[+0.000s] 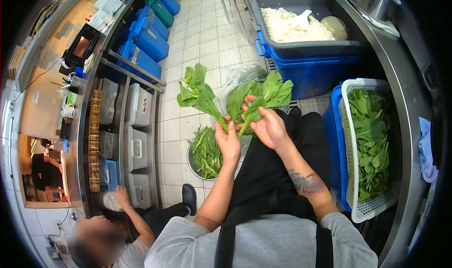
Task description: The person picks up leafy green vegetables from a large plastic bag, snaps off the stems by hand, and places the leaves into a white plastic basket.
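The left hand (228, 143) has its fingers closed around the stem of a leafy green vegetable stalk (197, 93), held up above a round metal bowl of trimmed green stems (205, 154) on the tiled floor. The right hand (267, 125) grips a second bunch of broad green leaves (263, 95) just beside it. A white plastic basket of loose greens (372, 143) stands to the right.

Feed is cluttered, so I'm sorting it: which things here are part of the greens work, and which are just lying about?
In use: left hand, right hand, leafy stalks, metal bowl of trimmings, white basket of leaves.

Lying about: grey tub of rice, blue bins, storage boxes.
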